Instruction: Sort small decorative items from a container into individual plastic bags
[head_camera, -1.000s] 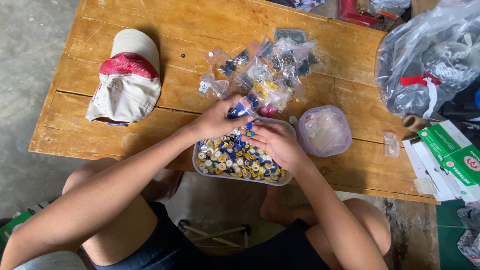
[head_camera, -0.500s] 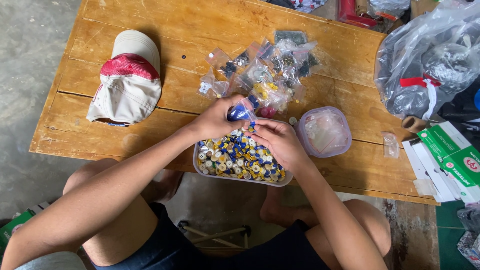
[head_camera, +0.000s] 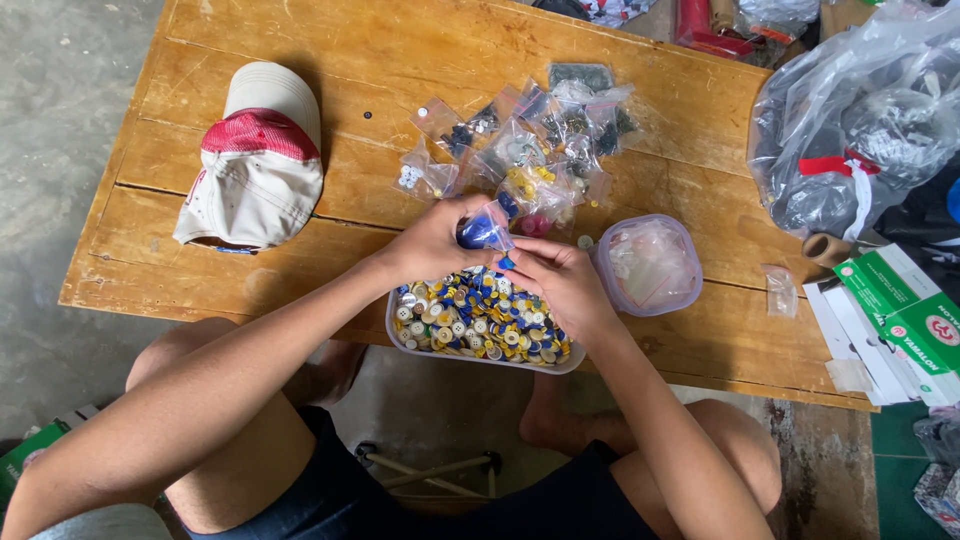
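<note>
My left hand (head_camera: 435, 240) grips a small clear plastic bag (head_camera: 484, 229) with blue buttons inside, held just above a clear tray (head_camera: 400, 335) full of blue, white and yellow buttons. My right hand (head_camera: 560, 282) is beside it over the tray, its fingertips pinched on a small blue button (head_camera: 506, 264) just under the bag's mouth. A heap of small filled plastic bags (head_camera: 535, 150) lies on the wooden table (head_camera: 370, 70) just beyond my hands.
A white and red cap (head_camera: 255, 160) lies at the left. A lidded clear tub (head_camera: 648, 264) stands right of my hands. Further right are a big plastic sack (head_camera: 860, 120), green and white boxes (head_camera: 905, 320), a tape roll (head_camera: 828, 249) and a loose small bag (head_camera: 780, 291).
Both hands have stayed over the tray. The bag of blue buttons has tilted slightly and my right fingers have closed in under its mouth.
</note>
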